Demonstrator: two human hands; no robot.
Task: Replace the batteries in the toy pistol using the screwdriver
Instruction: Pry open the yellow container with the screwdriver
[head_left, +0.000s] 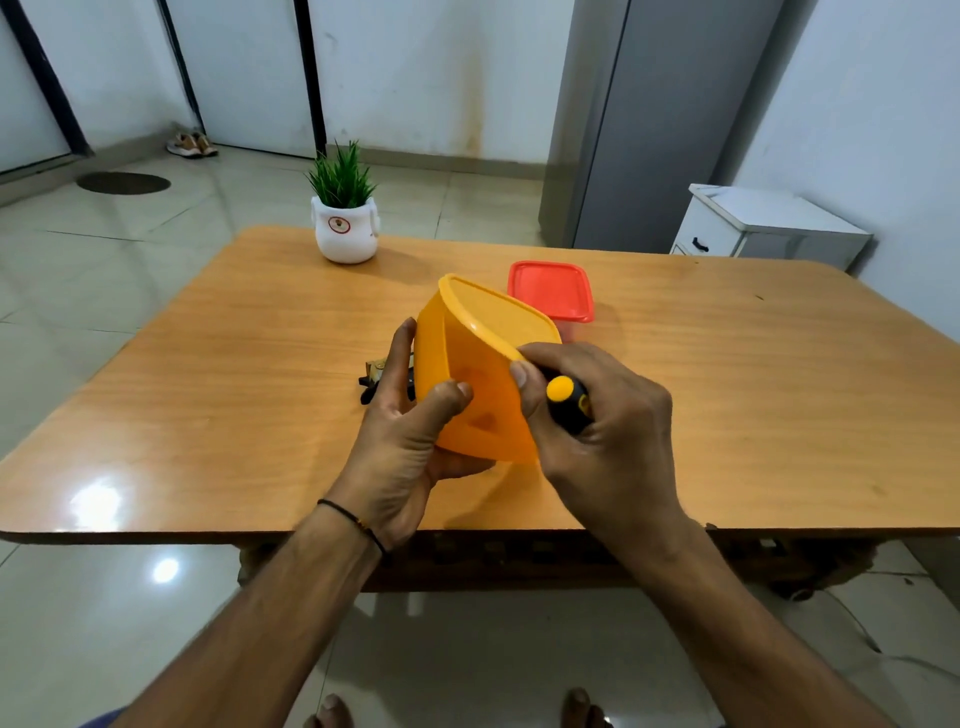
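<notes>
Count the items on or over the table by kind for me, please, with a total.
Containers: 2, the orange container held in the left hand and the red-lidded container
Screwdriver: 1, in the right hand
Potted plant: 1
Toy pistol: 1, mostly hidden behind the left hand
Total: 5

Two containers (470, 364) (551, 291), one screwdriver (567, 404), one plant (345, 221)

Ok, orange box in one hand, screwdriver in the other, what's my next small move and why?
Probably pry the lid up: your left hand grips the tilted orange box, its lid is on, and your right hand, holding the screwdriver, has fingers at the rim.
</notes>
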